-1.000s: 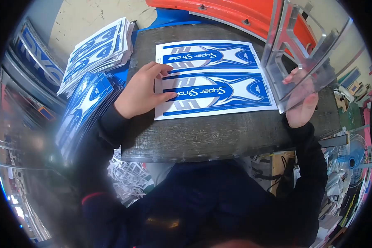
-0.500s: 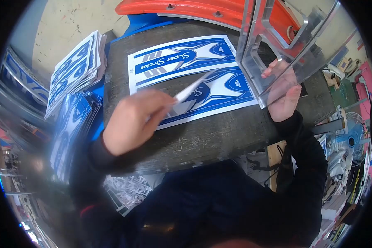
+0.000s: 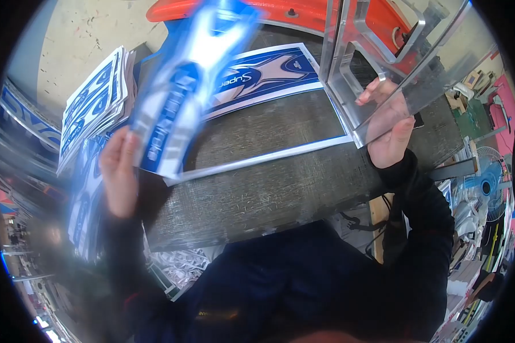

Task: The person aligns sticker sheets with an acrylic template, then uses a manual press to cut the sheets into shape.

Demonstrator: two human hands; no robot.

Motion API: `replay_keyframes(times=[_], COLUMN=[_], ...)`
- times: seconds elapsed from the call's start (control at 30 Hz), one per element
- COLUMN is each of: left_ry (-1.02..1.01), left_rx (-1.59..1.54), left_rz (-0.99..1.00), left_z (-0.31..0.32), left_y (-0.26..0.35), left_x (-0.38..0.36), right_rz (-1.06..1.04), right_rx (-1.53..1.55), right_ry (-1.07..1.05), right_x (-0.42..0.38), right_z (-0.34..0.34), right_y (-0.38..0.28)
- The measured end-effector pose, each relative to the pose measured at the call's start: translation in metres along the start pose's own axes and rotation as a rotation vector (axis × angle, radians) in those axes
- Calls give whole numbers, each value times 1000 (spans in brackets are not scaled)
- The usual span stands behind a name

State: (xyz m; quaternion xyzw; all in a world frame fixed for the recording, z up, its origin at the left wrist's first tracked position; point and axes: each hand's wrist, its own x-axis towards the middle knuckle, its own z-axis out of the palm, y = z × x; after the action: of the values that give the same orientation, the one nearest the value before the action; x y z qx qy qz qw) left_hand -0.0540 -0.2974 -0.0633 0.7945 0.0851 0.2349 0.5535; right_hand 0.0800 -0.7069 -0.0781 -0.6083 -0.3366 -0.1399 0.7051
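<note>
My left hand [image 3: 119,171] pinches one end of a blue and white printed "Super Stroke" piece [image 3: 174,108], blurred by motion and tilted up over the board. Beneath it lies a printed sheet [image 3: 294,66], with one print at its far side and a cut-out opening at its near side, where the dark board shows through. On the right, my right hand [image 3: 388,126] is closed around the lower part of a clear plastic guard [image 3: 340,74]. Its thumb is on the near side, and the fingers show through the plastic.
A stack of printed sheets [image 3: 94,97] lies left of the dark scratched board [image 3: 257,200]. Nearer me is a pile of cut blue and white pieces [image 3: 86,194]. An orange-red machine part [image 3: 303,11] runs along the back. A blue fan [image 3: 486,186] stands at right.
My left hand has lifted the near printed piece out of the sheet and carried it left, leaving an opening. My right hand stays at the guard, almost unmoved.
</note>
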Motion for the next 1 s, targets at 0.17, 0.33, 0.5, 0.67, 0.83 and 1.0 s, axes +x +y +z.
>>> replay_keyframes(times=[0.17, 0.33, 0.5, 0.67, 0.83, 1.0], left_ry=[483, 365, 130, 280, -149, -419], left_rx=[243, 258, 328, 1271, 670, 684], left_rz=[240, -13, -420, -11, 277, 500], left_z=[-74, -190, -294, -253, -89, 5], left_y=[-4, 19, -13, 17, 61, -4], left_x=[-19, -55, -92, -85, -16, 48], right_rz=[-46, -81, -105, -145, -107, -137], right_rx=[-92, 66, -44, -61, -85, -200], right_ry=[0, -10, 88, -21, -110, -34], right_x=[-7, -7, -6, -7, -9, -5], right_z=[-15, -20, -12, -16, -16, -23], right_y=[15, 22, 19, 21, 16, 5])
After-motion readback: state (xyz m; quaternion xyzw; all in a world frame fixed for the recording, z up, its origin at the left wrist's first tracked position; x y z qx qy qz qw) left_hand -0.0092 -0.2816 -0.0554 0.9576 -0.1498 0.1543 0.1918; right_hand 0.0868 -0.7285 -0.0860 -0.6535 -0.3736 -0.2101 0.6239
